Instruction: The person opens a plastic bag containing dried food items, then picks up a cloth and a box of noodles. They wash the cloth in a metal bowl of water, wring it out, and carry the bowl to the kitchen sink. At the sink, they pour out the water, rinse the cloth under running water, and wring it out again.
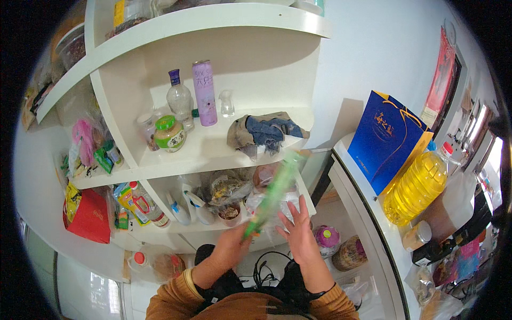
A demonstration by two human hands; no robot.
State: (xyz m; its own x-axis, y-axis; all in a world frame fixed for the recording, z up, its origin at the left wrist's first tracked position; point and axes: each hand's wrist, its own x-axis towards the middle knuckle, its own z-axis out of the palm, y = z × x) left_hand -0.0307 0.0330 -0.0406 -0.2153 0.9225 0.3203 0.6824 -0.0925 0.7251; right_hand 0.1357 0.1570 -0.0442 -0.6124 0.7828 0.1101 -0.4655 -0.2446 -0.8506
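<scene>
My left hand [233, 245] grips the lower end of a long green packet or stick [273, 196], blurred by motion, which tilts up to the right before the shelves. What exactly it is cannot be told. To its right, my right hand [298, 236] is raised with fingers spread and holds nothing. Behind the green thing's upper end, a crumpled denim and tan cloth [266, 130] lies on the middle shelf. A jar with a green lid [170, 134], a clear glass bottle [179, 98], a tall purple can [205, 94] and a small glass pitcher [227, 103] stand left of the cloth.
White spray bottles [198, 208] and plastic bags [228, 188] fill the lower shelf. At right, a counter [360, 208] carries a blue gift bag [386, 140] and a large bottle of yellow oil [416, 190]. Black cables [266, 270] and lidded containers [327, 240] are low down.
</scene>
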